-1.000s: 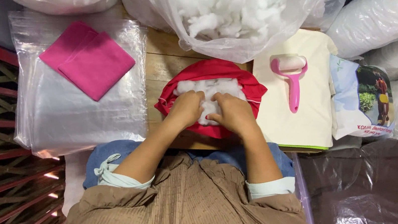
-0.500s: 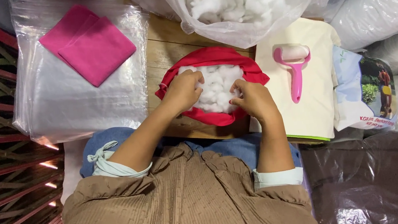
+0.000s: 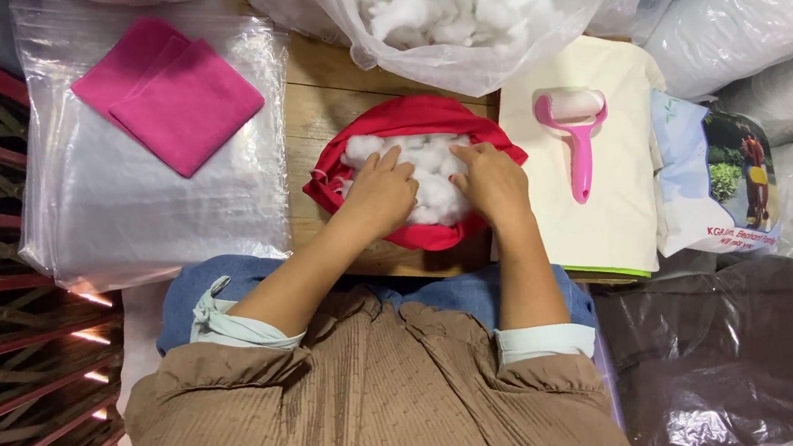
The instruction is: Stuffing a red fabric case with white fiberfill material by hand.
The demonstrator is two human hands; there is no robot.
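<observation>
A big clear plastic bag of white stuffing [image 3: 460,3] fills the top centre of the frame, its mouth sagging toward the wooden table [image 3: 331,100]. At upper left lies a stack of clear plastic bags [image 3: 114,217] with two folded pink cloths [image 3: 170,100] on top. White wrapped bundles [image 3: 764,16] crowd the upper right, and a dark brown wrapped package [image 3: 725,354] sits at lower right. Right of centre is a cream fabric stack [image 3: 615,196], carrying a pink lint roller [image 3: 575,130] whose handle points down the frame. Beside it, at the right edge of that stack, lies a printed packet [image 3: 723,173], mostly pale blue with a picture panel.

The red fabric cover [image 3: 414,115] sits in the middle of the frame, just below the stuffing bag and directly ahead of the person, its long axis running left to right. Its opening faces up, packed with white filling [image 3: 430,163].

Both hands rest equally near, inside that opening. The left hand [image 3: 378,195] lies flat with fingers spread, pressing down on the filling at the left side. The right hand [image 3: 493,186] lies palm-down with fingers loosely together, pressing on the filling at the right side near the cover's rim.
</observation>
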